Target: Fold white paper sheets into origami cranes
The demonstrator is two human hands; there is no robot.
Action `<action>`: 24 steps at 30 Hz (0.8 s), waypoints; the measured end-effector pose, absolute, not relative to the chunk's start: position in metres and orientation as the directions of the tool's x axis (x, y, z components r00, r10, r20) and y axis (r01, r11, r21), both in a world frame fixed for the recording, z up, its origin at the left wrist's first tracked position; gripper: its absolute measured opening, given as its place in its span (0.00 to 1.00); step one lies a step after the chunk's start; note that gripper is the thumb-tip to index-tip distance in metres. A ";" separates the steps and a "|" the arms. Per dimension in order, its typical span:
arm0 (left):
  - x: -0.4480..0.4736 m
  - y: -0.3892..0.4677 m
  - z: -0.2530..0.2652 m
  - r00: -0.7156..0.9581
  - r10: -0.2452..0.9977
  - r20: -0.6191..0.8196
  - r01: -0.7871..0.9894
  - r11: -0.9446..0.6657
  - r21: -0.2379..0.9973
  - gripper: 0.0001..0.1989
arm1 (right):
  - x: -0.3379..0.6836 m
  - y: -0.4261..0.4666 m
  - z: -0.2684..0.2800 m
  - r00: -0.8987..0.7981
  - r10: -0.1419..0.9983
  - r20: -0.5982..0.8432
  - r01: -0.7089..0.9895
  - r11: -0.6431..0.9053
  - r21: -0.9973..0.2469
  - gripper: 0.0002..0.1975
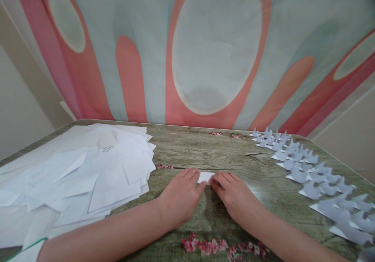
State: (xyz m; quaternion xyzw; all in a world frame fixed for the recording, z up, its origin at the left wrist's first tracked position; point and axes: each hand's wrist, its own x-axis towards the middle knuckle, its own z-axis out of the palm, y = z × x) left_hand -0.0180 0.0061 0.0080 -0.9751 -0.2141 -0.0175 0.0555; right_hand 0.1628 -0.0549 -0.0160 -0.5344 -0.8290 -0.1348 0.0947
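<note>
A small folded piece of white paper [206,177] lies at the middle of the table, its visible part a narrow strip between my two hands. My left hand [181,194] grips its left end, fingers together on the far side and thumb at the near edge. At the right end, my right hand [234,194] pinches the paper with curled fingers. Both ends of the strip are hidden under my fingers, so its full shape cannot be made out.
A wide heap of loose white paper sheets [117,176] covers the table's left side. Several folded paper figures [297,172], bird-like, stand in rows along the right edge. The wood-patterned table [187,146] meets a coral and grey-green patterned backdrop [216,51].
</note>
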 end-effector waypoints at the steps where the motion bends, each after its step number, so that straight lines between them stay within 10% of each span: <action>1: -0.018 0.006 0.009 0.907 0.419 0.053 0.422 -0.900 -0.108 0.18 | 0.163 -0.055 -0.016 -0.410 0.861 0.300 0.912 0.391 0.123 0.09; 24: -0.019 0.009 0.036 0.869 0.482 -0.109 0.467 -0.873 -0.137 0.11 | 0.163 -0.059 -0.008 -0.334 0.933 0.138 0.938 0.314 0.146 0.12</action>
